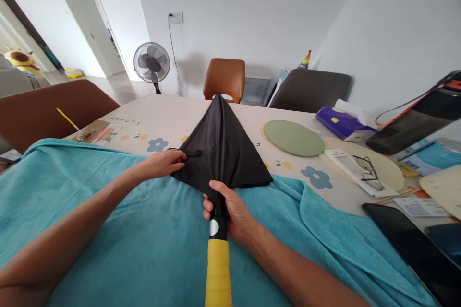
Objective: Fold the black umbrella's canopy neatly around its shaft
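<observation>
A black folding umbrella (223, 146) lies lengthwise over a teal towel (118, 230), its tip pointing away from me and its yellow handle (218, 273) towards me. My right hand (230, 211) is wrapped round the shaft just above the handle, near a white button. My left hand (163, 163) pinches the left edge of the black canopy, beside its closing strap.
The table (169, 117) has a flower-print cover. To the right lie a green round mat (293, 137), a purple tissue pack (340, 123), glasses (367, 170) on papers, a black bag (418, 124) and a dark tablet (414, 249). Chairs and a fan (151, 63) stand beyond.
</observation>
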Demonstrator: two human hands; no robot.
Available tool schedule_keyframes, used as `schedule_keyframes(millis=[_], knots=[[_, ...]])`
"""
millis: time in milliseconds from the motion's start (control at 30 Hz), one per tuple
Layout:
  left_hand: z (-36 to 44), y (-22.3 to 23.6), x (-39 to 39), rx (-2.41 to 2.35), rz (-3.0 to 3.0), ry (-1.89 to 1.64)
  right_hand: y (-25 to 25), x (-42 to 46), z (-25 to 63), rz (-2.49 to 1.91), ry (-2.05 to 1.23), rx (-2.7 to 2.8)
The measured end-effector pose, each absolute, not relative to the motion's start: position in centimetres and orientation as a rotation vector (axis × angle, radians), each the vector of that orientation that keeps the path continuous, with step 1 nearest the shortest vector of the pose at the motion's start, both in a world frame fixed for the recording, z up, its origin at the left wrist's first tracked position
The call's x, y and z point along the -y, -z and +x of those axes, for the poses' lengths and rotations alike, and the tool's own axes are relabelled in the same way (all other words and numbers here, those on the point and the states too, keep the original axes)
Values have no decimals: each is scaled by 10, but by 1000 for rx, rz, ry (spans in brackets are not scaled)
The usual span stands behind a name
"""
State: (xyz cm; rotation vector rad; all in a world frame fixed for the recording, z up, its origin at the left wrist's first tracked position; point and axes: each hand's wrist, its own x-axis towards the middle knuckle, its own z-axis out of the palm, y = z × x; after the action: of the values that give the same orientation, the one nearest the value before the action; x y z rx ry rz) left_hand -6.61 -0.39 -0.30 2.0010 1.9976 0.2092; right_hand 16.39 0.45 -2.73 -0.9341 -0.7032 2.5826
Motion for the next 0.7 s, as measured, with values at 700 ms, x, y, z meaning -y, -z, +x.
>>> schedule_keyframes(millis=[700], knots=[[6,34,-28,-1557,2161,-774,-11,-8,171,-1017,-2588,556]])
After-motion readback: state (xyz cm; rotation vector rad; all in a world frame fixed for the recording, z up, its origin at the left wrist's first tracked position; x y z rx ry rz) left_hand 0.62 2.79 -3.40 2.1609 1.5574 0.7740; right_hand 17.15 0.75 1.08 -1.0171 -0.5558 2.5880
